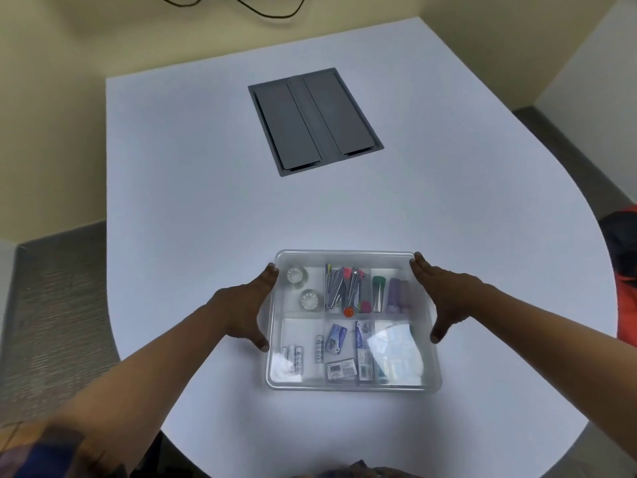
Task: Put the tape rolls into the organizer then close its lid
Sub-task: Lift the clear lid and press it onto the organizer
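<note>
The organizer sits on the white worktop, on the side of the grey inset panel nearest the person. A clear lid appears to be laid over it, judging by the glare across the near-right compartments; whether it is fully seated cannot be told. Both tape rolls lie in the organizer's far-left compartment, one just nearer the person than the other. The remaining compartments hold batteries, small packets and other stationery.

The left hand is spread flat against the organizer's left wall, fingers extended, thumb near the lower edge. The right hand is likewise spread along the right wall, fingertips at the far-right corner. Neither pinches anything.

Assessment: loading looks complete; the closing step is in hand or just finished.

Risks noted:
- Uneven seating. Pressure is applied at the sides only; a corner nearest the person could stay proud and the lid spring off.
- Sliding. The worktop is smooth; an unequal squeeze could skate the organizer toward the near edge.
- Pinched fingertips between lid rim and wall if the lid snaps down.
- Jarring could tip upright contents and block the lid.
</note>
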`<state>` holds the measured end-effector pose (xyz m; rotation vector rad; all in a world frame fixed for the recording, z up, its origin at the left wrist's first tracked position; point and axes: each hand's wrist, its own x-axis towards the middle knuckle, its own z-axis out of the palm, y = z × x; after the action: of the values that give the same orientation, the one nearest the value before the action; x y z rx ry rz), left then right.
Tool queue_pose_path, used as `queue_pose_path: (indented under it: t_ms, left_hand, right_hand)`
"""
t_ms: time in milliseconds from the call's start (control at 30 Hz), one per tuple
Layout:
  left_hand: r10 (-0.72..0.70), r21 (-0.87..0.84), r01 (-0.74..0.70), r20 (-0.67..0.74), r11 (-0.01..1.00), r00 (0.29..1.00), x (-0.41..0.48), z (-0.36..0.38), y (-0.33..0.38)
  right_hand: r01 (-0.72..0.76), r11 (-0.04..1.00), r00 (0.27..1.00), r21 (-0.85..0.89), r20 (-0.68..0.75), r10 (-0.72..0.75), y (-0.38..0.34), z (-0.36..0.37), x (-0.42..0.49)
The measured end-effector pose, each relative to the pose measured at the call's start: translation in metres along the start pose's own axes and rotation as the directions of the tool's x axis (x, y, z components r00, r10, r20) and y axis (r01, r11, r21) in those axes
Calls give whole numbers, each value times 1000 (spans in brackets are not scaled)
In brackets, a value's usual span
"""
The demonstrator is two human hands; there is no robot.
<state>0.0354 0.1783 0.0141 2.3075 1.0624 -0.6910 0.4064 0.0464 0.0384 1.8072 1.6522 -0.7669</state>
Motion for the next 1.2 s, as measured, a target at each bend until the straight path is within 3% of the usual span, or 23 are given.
queue_pose_path:
  t_ms: [267, 467, 667, 967, 1200]
  left_hand:
    - [-32, 173, 33, -8, 984, 999, 2, -14, 11]
    - [-97, 301, 93, -1, 949, 995, 0, -21, 31]
    - [-19, 301, 10, 27, 954, 999, -20, 14, 46]
    - [45, 179, -26, -101, 983, 994, -28, 40, 38]
    - [36, 234, -17, -76, 972, 996, -24, 36, 41]
  right_hand:
    - [22, 998, 998, -52, 68, -18, 5, -22, 1]
    - [33, 999, 985, -15, -171, -35, -11, 3, -9]
    - [131, 991, 974, 19, -189, -125, -31, 59, -23]
    - [125, 992, 969, 1, -216, -122, -37, 70, -26]
    - [96, 994, 979, -47, -178, -103, -41, 68, -22]
